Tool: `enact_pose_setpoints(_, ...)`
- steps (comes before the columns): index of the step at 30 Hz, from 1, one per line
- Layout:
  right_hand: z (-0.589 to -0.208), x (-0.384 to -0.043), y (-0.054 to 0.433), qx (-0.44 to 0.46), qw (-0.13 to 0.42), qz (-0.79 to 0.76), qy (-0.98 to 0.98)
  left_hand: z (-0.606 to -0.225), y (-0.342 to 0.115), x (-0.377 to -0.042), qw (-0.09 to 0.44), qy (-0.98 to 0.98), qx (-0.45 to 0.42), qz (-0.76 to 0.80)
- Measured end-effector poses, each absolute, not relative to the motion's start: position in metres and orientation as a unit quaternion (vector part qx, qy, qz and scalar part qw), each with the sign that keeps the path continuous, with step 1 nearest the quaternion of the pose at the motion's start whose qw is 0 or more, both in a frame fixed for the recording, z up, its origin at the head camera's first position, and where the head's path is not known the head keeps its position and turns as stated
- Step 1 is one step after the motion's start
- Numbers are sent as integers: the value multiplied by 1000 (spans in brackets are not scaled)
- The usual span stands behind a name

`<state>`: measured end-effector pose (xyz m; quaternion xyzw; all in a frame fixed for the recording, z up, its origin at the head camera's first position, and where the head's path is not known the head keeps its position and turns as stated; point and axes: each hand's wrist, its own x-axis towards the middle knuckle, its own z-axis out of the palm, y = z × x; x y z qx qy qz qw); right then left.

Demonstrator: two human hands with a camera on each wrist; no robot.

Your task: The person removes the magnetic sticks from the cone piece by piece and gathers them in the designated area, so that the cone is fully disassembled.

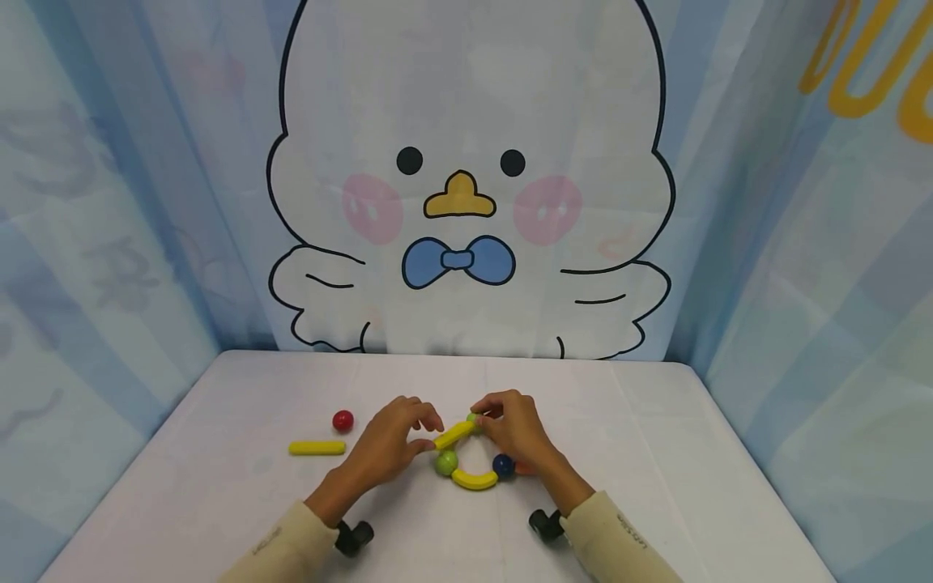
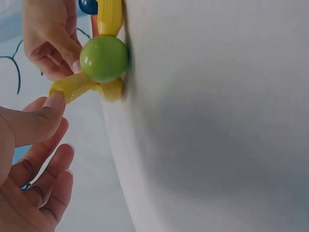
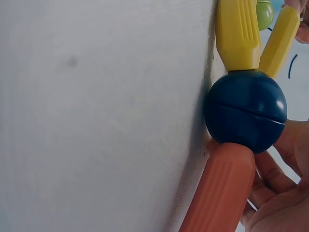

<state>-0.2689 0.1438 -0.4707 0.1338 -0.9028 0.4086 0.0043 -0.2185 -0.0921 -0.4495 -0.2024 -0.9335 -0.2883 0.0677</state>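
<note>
Beside the left hand, a red ball and yellow stick are blocking; at right, the table is leaving room.

The left sleeve, at the lower left of the frame, is beige, with a line of small dark lettering. The right sleeve, at the lower right, is the same beige with similar marks, too small to read. Just beside each cuff sits a small black camera, the left camera and right camera, both with stubby, rounded barrels. The fingers are bare.
</note>
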Motion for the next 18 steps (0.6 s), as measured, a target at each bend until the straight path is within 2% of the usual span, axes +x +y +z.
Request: enact_pose_setpoints(18,-473,-270,144,140,12,405,-903,-458,-88,-222,31,-936,-205,-285)
